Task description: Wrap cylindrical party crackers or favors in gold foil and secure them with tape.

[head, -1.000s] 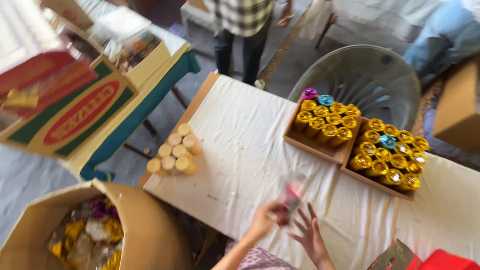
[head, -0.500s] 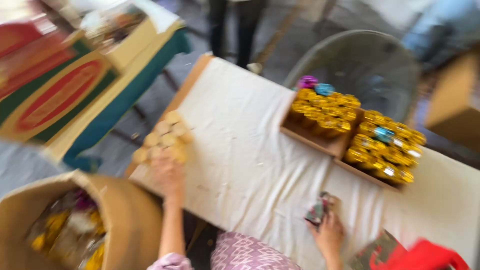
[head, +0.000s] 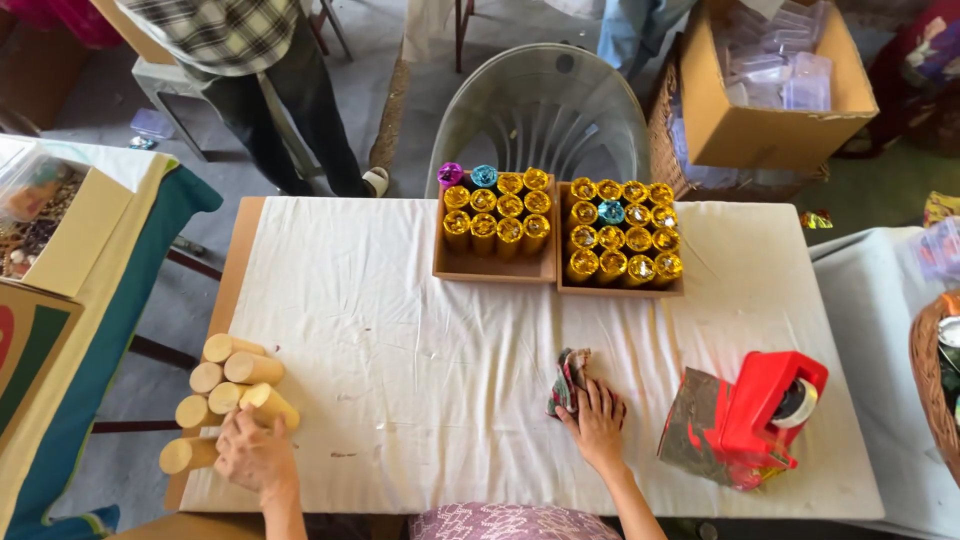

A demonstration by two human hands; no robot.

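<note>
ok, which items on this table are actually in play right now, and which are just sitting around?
In play:
- left hand on the plain tan cardboard tubes at the table's left edge
- right hand, its fingers on the crumpled patterned foil sheet

Lying about:
- two shallow cardboard trays of gold foil-wrapped tubes
- red tape dispenser
- grey plastic chair
- open cardboard box of clear plastic packets

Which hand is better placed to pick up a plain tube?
Left. The left hand already rests on the tubes at the table's left edge; the right hand lies mid-table on a foil scrap.
</note>
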